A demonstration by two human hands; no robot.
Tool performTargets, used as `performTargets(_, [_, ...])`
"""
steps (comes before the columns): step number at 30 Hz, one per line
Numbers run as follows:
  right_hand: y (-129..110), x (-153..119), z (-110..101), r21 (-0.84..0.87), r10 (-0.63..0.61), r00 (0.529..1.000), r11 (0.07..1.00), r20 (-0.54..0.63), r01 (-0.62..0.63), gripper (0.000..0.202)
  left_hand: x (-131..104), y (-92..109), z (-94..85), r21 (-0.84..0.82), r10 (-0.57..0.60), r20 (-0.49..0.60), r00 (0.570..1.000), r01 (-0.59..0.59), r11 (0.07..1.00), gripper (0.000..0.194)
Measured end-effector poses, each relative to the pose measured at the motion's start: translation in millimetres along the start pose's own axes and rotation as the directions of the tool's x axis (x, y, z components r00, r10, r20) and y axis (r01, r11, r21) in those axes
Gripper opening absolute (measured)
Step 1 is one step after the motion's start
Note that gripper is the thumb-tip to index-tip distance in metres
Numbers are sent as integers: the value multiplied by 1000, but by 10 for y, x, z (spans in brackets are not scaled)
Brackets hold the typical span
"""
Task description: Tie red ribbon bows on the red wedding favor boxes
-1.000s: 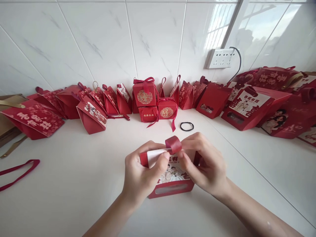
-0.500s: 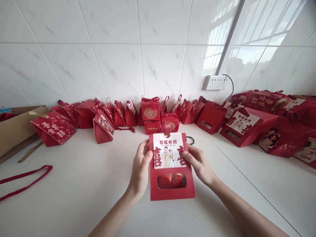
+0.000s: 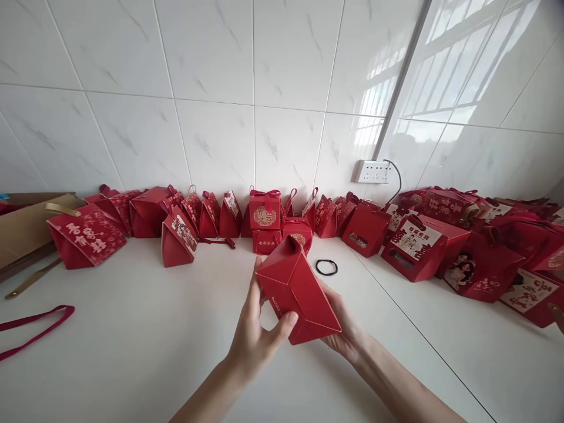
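Note:
Both hands hold a red gift box [image 3: 304, 294] above the white tabletop, tipped so that its folded base faces me. My left hand [image 3: 259, 329] grips it from the left, thumb across the base and fingers behind the side. From the right, my right hand [image 3: 341, 320] closes around the box, its fingers mostly hidden behind it. The printed front with the couple is turned out of sight. Just beyond my right hand a black elastic band [image 3: 326, 268] lies on the table.
Several red gift boxes [image 3: 178, 238] line the tiled wall, with a small stack [image 3: 265, 212] in the middle. More crowd the right side, near a red window box [image 3: 412, 247]. At left are a cardboard box [image 3: 30, 235] and red ribbon [image 3: 48, 317]. A power strip [image 3: 374, 171] hangs on the wall.
The gift box has been turned from its printed front to its base and tilted. Both hands have shifted their hold on it. The black band is now fully visible. The view has tilted upward slightly.

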State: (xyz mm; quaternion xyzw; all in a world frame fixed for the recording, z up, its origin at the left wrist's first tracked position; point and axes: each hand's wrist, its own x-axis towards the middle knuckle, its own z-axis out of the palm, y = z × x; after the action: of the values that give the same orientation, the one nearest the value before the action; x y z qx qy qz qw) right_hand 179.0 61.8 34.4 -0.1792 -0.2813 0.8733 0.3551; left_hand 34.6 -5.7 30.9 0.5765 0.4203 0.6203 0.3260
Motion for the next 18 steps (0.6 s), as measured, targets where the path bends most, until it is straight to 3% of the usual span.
performTargets(4, [34,4,-23,2,-12,1000,1000,0,12,31,-17,9,-7,-10,53,13,999,-53,999,75])
performTargets(9, [20,-34,2,-42,20,999,999,32,-19,43,-19,32,14,-83,2,-78,997,-9,997,78])
performTargets(13, [-12,-62,-1,-156,-206,979,966,8,205,45,14,-14,-27,-133,45,-116,992,-60,989,79])
performTargets(15, [-39,-66,-18,-249,-344,938,912,-39,325,45,28,-37,-54,-133,39,-122,992,-56,990,78])
performTargets(18, [-91,-74,-31,-373,-527,841,809,-119,455,49,27,-58,-69,-99,2,-120,993,-14,995,71])
